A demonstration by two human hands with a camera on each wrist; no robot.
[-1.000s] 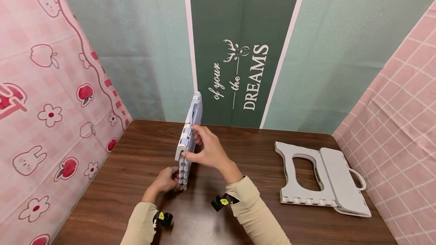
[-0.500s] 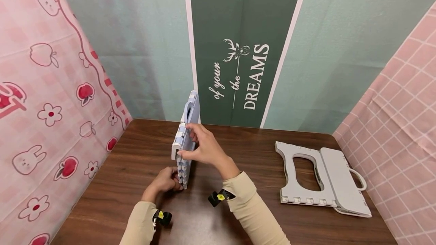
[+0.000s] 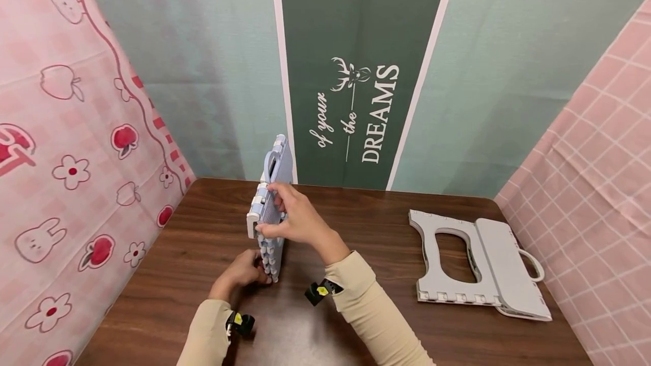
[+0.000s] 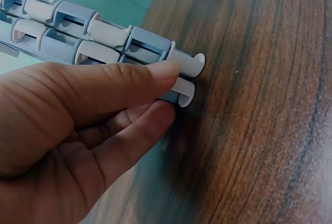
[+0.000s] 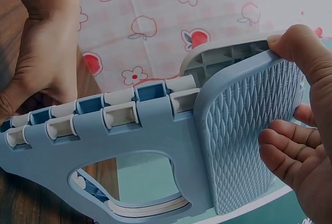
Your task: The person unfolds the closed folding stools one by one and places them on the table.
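Note:
A blue and white folding stool stands folded flat on its edge on the table. My left hand pinches its lower end; in the left wrist view the thumb lies on the two rows of hinge knuckles. Higher up, my right hand holds the seat end, thumb and forefinger spread along its edge. The right wrist view shows that thumb on the rim of the textured blue seat half, other fingers bent by its face. A gap parts it from the pale seat half, baring ribs inside.
A second folding stool, white, lies flat on the right of the brown wooden table. A green cloth with lettering hangs behind the table. Pink patterned cloths close in the left and right sides.
The stool's upper seat end has swung left, showing more of its blue face and handle loop. My right hand has moved left with it; my left hand stays nearly still at the lower end.

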